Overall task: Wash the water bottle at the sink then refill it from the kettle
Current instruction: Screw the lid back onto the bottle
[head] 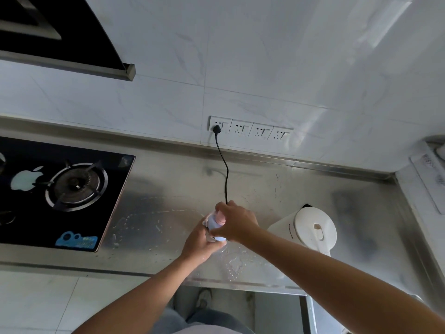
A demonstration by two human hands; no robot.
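A small pale-blue water bottle is held over the steel counter, mostly hidden by both hands. My left hand wraps around its body from below. My right hand grips its top from above, fingers curled over the cap end. A white electric kettle with its lid closed stands on the counter just right of my right wrist. Its black cord runs up to a wall socket. The sink is not in view.
A black glass gas hob with a burner fills the counter's left. Water drops and streaks lie on the steel around and below the hands. A range hood hangs at top left. A white ledge runs along the right wall.
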